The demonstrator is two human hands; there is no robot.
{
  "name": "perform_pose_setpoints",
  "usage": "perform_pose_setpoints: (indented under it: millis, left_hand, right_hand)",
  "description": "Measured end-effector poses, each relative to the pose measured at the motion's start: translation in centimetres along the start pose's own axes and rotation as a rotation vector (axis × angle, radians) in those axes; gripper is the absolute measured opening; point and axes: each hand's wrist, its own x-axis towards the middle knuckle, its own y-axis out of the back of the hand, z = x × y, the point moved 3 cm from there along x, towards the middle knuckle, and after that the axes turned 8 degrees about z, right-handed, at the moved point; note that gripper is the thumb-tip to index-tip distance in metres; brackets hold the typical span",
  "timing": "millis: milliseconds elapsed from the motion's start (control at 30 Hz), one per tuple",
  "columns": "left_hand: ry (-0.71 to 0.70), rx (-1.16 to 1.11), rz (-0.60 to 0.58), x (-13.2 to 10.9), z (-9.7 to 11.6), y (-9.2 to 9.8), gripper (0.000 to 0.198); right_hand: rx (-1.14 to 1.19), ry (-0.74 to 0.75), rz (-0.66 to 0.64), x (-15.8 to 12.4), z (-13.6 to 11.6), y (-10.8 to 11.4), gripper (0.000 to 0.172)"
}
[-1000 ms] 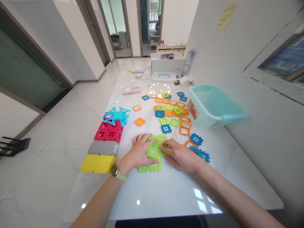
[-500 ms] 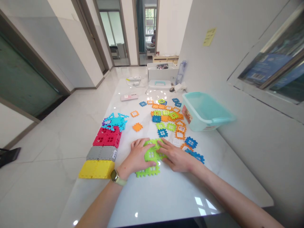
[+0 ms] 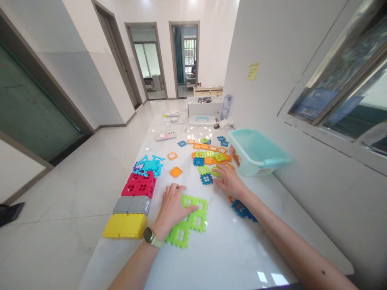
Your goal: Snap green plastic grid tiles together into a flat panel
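Observation:
Several green window tiles (image 3: pixel 198 222) lie side by side on the white table. My left hand (image 3: pixel 173 206), with a watch on the wrist, rests at their left edge, fingers apart and thumb lying over them. Further forward and right, my right hand (image 3: pixel 229 180) reaches over loose tiles, its fingertips at a green tile (image 3: pixel 215 171). Its fingers are partly spread; whether they grip the tile is unclear. A blue tile (image 3: pixel 207 179) lies just left of that hand. Orange tiles (image 3: pixel 209 161) and other blue ones spread beyond, and more blue tiles (image 3: pixel 240 208) show under the right forearm.
Yellow (image 3: pixel 125 226), grey (image 3: pixel 132 204), red (image 3: pixel 139 183) and light-blue pieces (image 3: pixel 151 165) line the table's left side. A teal bin (image 3: pixel 261 155) stands right, by the wall. Farther back are a phone (image 3: pixel 166 136), a lidded box (image 3: pixel 202 120) and a bottle (image 3: pixel 226 106).
My right hand has left the green tiles and moved forward and right to the loose ones. The green tiles have shifted slightly and turned under my left hand. The view has tilted up.

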Motion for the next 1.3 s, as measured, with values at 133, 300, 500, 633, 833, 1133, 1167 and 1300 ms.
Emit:
perform_pose_setpoints:
  millis: [133, 300, 500, 633, 833, 1133, 1167, 1300]
  left_hand:
    - [-0.164, -0.191, -0.107, 0.1, 0.9, -0.1, 0.063]
    - [-0.132, -0.131, -0.044, 0.0, 1.2, 0.1, 0.068]
    - [0.055, -0.021, -0.078, -0.1, 0.2, 0.4, 0.07]
    - [-0.079, -0.158, -0.167, 0.0, 0.6, 0.4, 0.061]
    - [-0.143, -0.271, -0.187, 0.2, 0.4, 0.2, 0.06]
    - [-0.137, -0.283, -0.186, 0.3, 0.5, 0.3, 0.056]
    - [-0.135, -0.283, -0.193, 0.3, 0.6, 0.3, 0.056]
    - [-0.142, -0.281, -0.211, 0.4, 0.6, 0.4, 0.054]
  right_hand:
    - [-0.105, -0.068, -0.02, 0.8, 2.3, -1.7, 0.024]
    - [-0.113, -0.047, 0.027, 0.8, 2.2, -1.0, 0.022]
    - [0.107, -0.138, 0.112, 0.1, 1.3, 1.1, 0.032]
    - [0.393, -0.13, -0.134, -1.2, -1.5, 0.4, 0.032]
    - [0.542, -0.121, -0.363, -2.1, -4.5, -0.3, 0.031]
    - [0.333, 0.019, -0.415, -3.6, -5.3, 0.2, 0.049]
    - [0.317, 0.024, -0.429, -3.7, -5.4, 0.3, 0.048]
    - [0.277, 0.073, -0.458, -3.7, -5.8, 0.7, 0.035]
